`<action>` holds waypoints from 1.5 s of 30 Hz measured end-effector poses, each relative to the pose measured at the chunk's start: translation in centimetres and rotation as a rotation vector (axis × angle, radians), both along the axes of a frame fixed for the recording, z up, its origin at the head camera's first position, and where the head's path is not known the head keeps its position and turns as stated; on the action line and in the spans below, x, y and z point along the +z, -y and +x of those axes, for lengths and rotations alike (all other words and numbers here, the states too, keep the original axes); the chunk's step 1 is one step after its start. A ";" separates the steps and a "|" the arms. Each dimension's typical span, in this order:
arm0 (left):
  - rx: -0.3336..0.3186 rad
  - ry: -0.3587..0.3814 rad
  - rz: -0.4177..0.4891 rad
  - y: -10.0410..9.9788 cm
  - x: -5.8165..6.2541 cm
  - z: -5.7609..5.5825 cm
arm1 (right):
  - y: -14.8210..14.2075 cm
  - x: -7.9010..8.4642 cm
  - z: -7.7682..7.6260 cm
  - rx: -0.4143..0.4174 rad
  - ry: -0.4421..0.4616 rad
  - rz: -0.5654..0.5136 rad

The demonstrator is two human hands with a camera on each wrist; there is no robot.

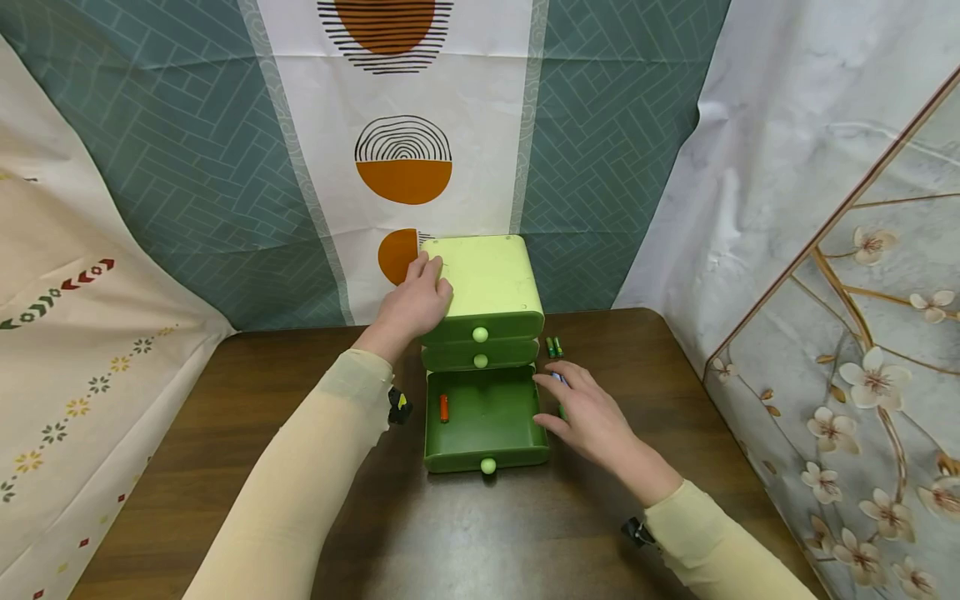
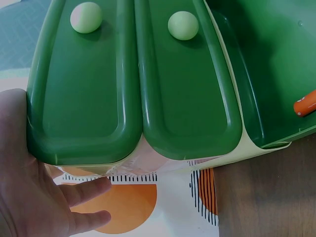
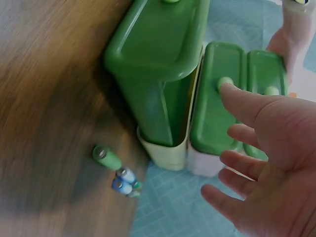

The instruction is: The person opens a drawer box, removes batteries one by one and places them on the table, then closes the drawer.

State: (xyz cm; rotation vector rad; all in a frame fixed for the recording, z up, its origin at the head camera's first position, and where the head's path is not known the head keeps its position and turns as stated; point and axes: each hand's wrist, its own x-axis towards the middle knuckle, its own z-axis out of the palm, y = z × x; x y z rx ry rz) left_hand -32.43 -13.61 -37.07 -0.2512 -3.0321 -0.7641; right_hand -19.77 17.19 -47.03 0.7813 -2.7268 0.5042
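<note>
A small cabinet [image 1: 491,279] with a pale yellow-green shell and green drawers stands against the backdrop. My left hand [image 1: 415,304] rests on its top left edge, thumb near the upper front and fingers down the side in the left wrist view. The bottom drawer [image 1: 487,460] is pulled out; the two upper drawers are in. Inside lies an orange battery [image 1: 444,408]. My right hand [image 1: 592,415] hovers at the drawer's right side, fingers spread and holding nothing. Beyond its fingers, a green battery [image 3: 106,157] and blue batteries [image 3: 122,185] stand on the table, partly hidden in the head view.
Two green batteries [image 1: 553,347] are on the dark wooden table [image 1: 270,433], right of the cabinet. Patterned cloth [image 1: 615,150] hangs close behind, with more cloth along both sides. Round pale knobs [image 1: 489,467] stick out from the drawer fronts.
</note>
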 end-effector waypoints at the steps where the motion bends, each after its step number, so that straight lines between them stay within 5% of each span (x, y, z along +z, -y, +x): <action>1: 0.000 0.000 0.001 0.0 0.0 0.0 | 0.3 0.2 0.1 0.006 0.005 0.002; 22: -0.001 -0.004 0.019 -0.1 0.1 0.2 | 5.1 0.5 0.5 0.094 0.077 0.056; 45: 0.003 -0.005 0.029 0.0 0.1 0.2 | 9.9 -1.3 -1.9 0.109 0.160 0.164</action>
